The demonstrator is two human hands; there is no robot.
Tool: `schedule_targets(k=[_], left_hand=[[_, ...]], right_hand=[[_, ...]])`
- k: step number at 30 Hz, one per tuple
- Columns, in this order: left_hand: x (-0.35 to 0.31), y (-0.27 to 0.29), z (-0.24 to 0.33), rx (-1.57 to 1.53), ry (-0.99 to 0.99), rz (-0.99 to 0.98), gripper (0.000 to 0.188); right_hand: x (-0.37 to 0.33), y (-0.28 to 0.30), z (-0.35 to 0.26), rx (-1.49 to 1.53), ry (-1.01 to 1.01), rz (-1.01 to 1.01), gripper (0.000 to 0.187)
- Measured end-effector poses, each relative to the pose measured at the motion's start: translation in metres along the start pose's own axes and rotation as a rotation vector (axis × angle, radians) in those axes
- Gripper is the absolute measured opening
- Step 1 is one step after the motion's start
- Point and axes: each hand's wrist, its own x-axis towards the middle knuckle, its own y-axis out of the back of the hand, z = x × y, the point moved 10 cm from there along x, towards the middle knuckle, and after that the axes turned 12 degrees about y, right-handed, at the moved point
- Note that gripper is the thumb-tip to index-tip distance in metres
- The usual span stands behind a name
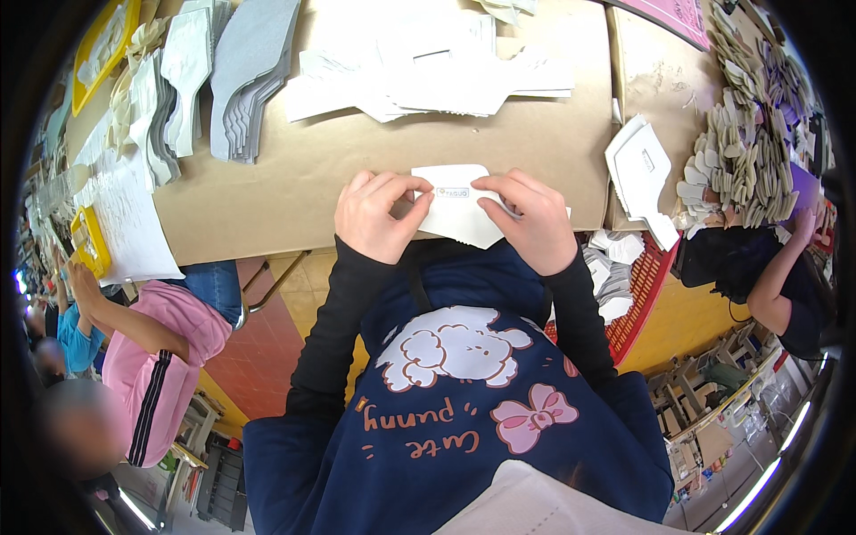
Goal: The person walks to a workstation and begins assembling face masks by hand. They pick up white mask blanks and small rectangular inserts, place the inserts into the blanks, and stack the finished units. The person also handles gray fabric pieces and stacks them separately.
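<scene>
Currently both hands are at work over the near edge of the desk [294, 214], on one white piece [459, 223]. A small rectangular label [453, 193] lies on its upper part.

Left hand [373, 218]: thumb and forefinger nearly together, tips at the label's left end. Right hand [539, 223]: thumb and forefinger bent, tips a little apart, at the label's right end. Whether either set of fingers grips the label or only presses it onto the piece: cannot tell. The lower end of the piece reaches the desk's near edge, between the hands.

Surroundings. Beyond the hands, a white stack [428, 85], spread sideways and overexposed. Left of it, a fanned grey stack [251, 62]. To the right of the hands, labelled pieces [637, 169], overlapping, their lower end past the desk edge. Further right, dense rows of beige pieces [736, 160].

Below the desk on the right, a red basket [651, 290] with pale pieces in and around it. At far left, a yellow tray [91, 242] beside a co-worker in a pink top [160, 325]. At far right, another person's raised arm [774, 285] near a purple item [805, 189].
</scene>
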Motion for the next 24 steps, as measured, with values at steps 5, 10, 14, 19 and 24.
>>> schedule_targets(k=[5, 10, 14, 19, 24], left_hand=[[0.0, 0.0, 0.0, 0.0, 0.018, -0.003, 0.004], [-0.001, 0.0, 0.0, 0.005, 0.008, 0.014, 0.005], [-0.002, -0.002, 0.0, 0.023, 0.011, 0.01, 0.006], [-0.009, -0.005, -0.001, 0.107, 0.046, 0.013, 0.008], [-0.013, 0.002, -0.001, 0.174, 0.044, 0.117, 0.013]], right_hand=[[0.001, 0.001, -0.002, 0.004, -0.009, 0.018, 0.025], [0.0, -0.001, 0.001, 0.039, -0.037, 0.011, 0.028], [0.001, -0.001, 0.0, 0.022, -0.03, 0.012, 0.027], [0.001, -0.001, -0.001, -0.004, -0.021, 0.018, 0.026], [0.001, -0.001, -0.001, -0.042, -0.017, 0.038, 0.024]])
